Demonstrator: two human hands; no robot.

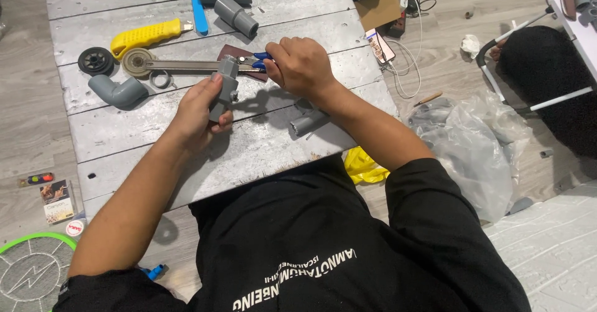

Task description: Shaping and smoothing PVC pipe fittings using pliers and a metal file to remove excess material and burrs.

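My left hand [198, 111] grips a grey plastic pipe fitting [225, 83] upright over the grey wooden board [155, 135]. My right hand [300, 65] is closed on the blue handle [259, 61] of a long metal tool [186, 65] that lies across the board and ends in a round wheel [136, 60] at the left. The tool's shaft meets the top of the fitting. A short grey pipe piece [307, 123] lies under my right forearm.
On the board lie a yellow utility knife [145, 36], a black wheel [96, 60], a grey elbow [118, 92], a grey tee fitting [231, 6], a blue strip [199, 14] and a ring [160, 79]. A clear plastic bag [476, 144] and cables [407, 51] lie on the floor to the right.
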